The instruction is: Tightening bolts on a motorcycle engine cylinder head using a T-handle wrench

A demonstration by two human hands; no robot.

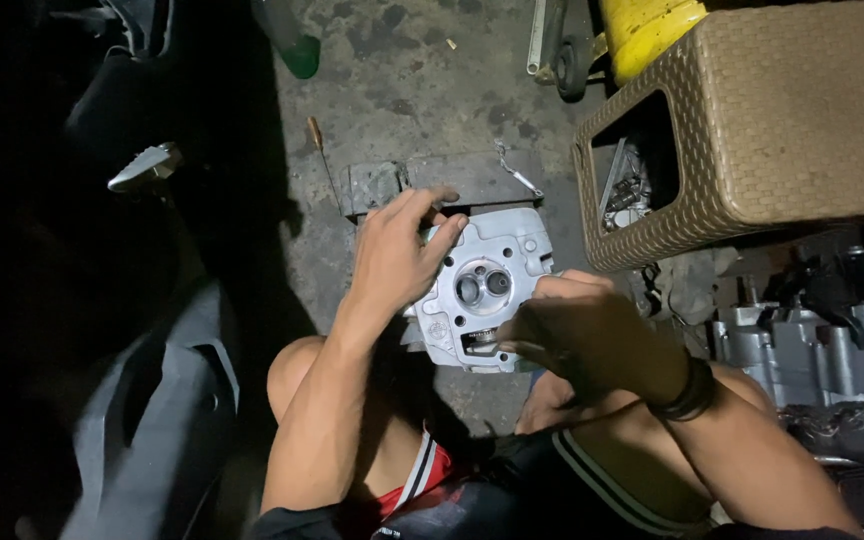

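A silver engine cylinder head (497,262) with two round valve seats facing up is held over my knees. My left hand (397,250) grips its upper left edge, fingers curled over the top. My right hand (572,330) is closed at the lower right side of the head, pinching a small metal part (482,348) against its lower opening. A dark band circles my right wrist.
A grey flat block (452,180) with a bent wire lies on the stained concrete floor behind the head. A screwdriver (320,145) lies left of it. A woven brown basket (752,130) stands at right, engine parts (802,340) below it, a yellow container (647,30) beyond.
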